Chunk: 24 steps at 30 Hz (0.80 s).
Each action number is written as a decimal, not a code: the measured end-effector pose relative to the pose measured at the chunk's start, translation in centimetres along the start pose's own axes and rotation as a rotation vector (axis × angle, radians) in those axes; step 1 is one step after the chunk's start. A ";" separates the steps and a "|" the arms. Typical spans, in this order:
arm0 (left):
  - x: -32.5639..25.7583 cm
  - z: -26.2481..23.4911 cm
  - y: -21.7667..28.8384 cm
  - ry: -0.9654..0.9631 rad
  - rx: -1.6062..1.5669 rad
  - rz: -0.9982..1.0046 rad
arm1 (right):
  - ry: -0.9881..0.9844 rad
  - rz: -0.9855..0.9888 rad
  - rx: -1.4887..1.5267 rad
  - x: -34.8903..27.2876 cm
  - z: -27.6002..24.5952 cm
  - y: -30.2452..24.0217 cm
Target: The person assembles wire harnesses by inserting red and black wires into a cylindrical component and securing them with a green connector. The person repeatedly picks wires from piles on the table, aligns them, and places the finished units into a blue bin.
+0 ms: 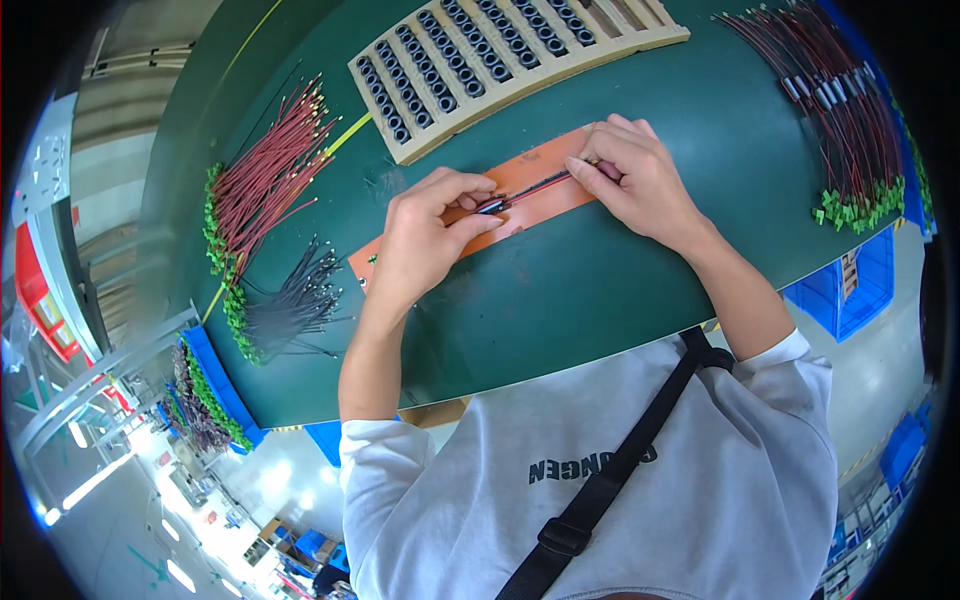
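Green worktop (620, 290) fills most of the view, edges bending. Pale tray (545, 87) on it at the far side, several rows of dark rings (462, 75) set in its slots. Far right: sheaf of dark red and black leads (835, 115), green connectors at the near end. Left: fan of red leads (265, 175), green connectors along its left edge. Orange strip (545, 208) lies slantwise before the person, near the tray but apart from it. Smaller bunch of black leads (295, 295) sits below the red fan. Left hand (432, 225) over the strip, thumb and fingers closed in a pinch on a small dark piece (490, 207). Right hand (635, 180) at the strip's right end, fingers curled and pinching a red-and-black wire pair (540, 187). Pair runs between both hands, above the strip; dark piece at its left end.
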<state>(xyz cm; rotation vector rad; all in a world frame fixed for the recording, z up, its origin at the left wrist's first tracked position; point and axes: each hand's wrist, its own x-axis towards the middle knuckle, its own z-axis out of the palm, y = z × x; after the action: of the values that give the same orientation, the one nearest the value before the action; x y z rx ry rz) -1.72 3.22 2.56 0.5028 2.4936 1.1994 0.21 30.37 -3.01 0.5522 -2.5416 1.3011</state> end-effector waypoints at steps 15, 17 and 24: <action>2.9 -2.4 1.0 -0.246 -0.023 0.024 | 0.008 0.011 -0.007 -0.1 0.1 0.4; 3.7 -2.3 1.8 -0.274 -0.018 0.085 | 0.008 0.016 -0.010 -0.2 0.1 0.3; 6.9 1.3 2.6 -0.445 -0.015 -0.002 | 0.006 0.044 0.047 0.0 0.1 0.2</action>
<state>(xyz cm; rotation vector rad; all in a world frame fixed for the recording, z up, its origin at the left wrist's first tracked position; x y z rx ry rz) -6.84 8.72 2.92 0.6798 2.1040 0.9761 0.18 30.43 -3.19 0.5039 -2.5375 1.3790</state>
